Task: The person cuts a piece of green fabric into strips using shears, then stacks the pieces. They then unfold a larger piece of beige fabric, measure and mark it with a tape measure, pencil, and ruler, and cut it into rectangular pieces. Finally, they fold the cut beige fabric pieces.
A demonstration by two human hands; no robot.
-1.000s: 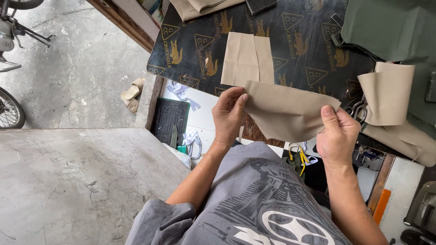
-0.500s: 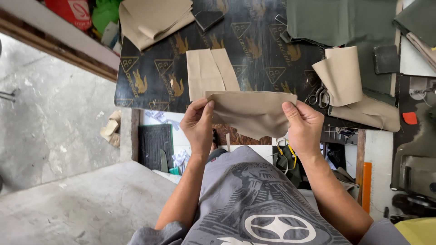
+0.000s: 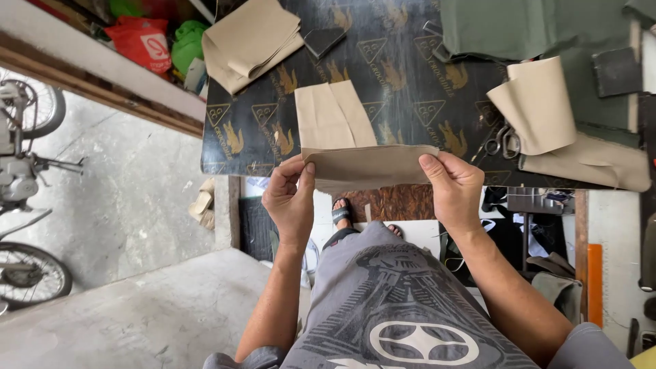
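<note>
Tan folded cloth (image 3: 369,166) stretched crosswise, long axis left-right, left hand (image 3: 290,198) and right hand (image 3: 454,191) pinching its ends

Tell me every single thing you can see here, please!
Folded cloth piece: one, tan, held at the near table edge.
Flat cloth piece: one, tan, on the table behind it.
Cloth stack: one, tan, far left of table.
Curled cloth: one, tan, right side.
Scissors: one pair, metal, beside the curled cloth.
Green fabric: one, dark green, far right.
Table: one, black with gold print.
Bags: red and green, top left.
Motorbike: one, partly seen, left.
Sandalled foot: one, under the table.
Left hand: pinches the cloth's left end.
Right hand: pinches its right end.
</note>
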